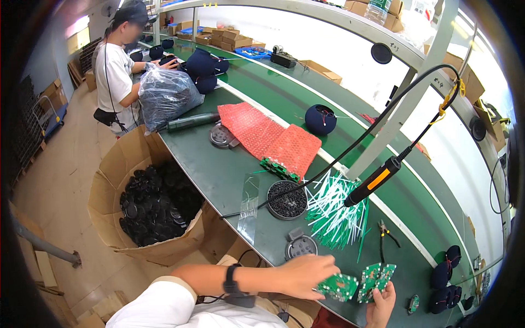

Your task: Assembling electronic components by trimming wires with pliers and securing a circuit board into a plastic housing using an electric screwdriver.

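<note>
Holding a single green circuit board [338,287], the left hand [307,274] has its fingers bent snugly about the board's left end. A pair of green circuit boards [374,282] sits in the right hand [381,307], thumb and fingers pinching their lower end; whether the pair is one joined panel or two loose pieces, I cannot tell.

Bare components show on the upper faces, so knocking the facing edges together, should the hands drift closer, could scrape parts or strain solder joints. A slack grip could let a piece slip, and so near the front edge of the bench [199,161] it might drop to the floor.

The single board lies at about 4 o'clock from the left grip, the pair at 12 o'clock from the right one, with a narrow gap between the two loads.

From the pair, pliers [382,240] lie at 12 o'clock, dark blue rounded shells [441,274] at 3 o'clock, and a small green board piece [414,304] at 4 o'clock. From the single board, cable ties [334,210] spread at 12 o'clock, a grey round housing [301,247] rests at 10 to 11 o'clock, and farther off red bubble wrap [268,136] lies at 11 o'clock.
</note>
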### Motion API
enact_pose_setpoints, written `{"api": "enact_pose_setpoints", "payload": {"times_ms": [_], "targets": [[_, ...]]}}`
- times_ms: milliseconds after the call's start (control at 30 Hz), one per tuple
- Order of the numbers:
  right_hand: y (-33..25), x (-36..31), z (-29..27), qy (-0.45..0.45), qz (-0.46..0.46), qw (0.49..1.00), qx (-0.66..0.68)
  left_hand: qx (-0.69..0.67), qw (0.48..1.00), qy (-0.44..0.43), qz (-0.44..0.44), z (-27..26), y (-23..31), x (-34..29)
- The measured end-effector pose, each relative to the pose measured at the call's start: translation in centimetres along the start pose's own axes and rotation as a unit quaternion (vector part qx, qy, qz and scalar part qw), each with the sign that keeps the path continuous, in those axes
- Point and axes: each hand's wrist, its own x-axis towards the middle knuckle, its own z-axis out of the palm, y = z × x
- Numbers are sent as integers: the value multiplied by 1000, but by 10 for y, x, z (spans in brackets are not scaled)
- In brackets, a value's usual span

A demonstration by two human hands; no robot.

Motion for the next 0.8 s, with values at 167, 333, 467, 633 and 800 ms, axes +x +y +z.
{"api": "enact_pose_setpoints", "payload": {"times_ms": [167, 333, 467, 633, 800], "targets": [[1, -46, -4, 47, 68, 996, 15, 114, 932, 287, -190, -104, -15, -65], [15, -63, 25, -7, 120, 993, 15, 252, 812, 409, -332, -190, -127, -57], [21, -56, 67, -66, 141, 988, -22, 305, 786, 344, -414, -226, -206, -18], [15, -51, 102, -114, 119, 985, -55, 472, 749, 314, -342, -219, -180, 8], [10, -32, 136, -115, 55, 985, -113, -65, 984, 73, -149, -159, -66, 4]]}}
